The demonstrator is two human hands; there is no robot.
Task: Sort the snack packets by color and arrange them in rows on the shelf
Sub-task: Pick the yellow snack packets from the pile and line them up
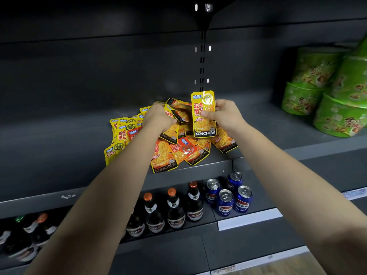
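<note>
A yellow packet marked KONCHEW stands upright above the heap, pinched at its right edge between the thumb and curled fingers of the right hand. Just to its left, the left hand reaches into the top of the pile, fingers curled over and thumb pressed against a tilted packet that it grips there.

The pile itself lies loose and unsorted on the middle shelf, near its front edge. Yellow packets crowd the left side, and orange-red ones are mixed in at the centre and front. Several overlap, and a few hang slightly over the lip. Both forearms cross in front of the heap and hide parts of it.

Behind the packets a slotted upright runs up the dark back panel. Well off to the right on the same shelf, green noodle bowls are stacked two high. On the shelf below, brown bottles with orange caps stand in a row, and blue cans cluster just beside them on the right. A white label strip runs along that lower shelf's edge.
</note>
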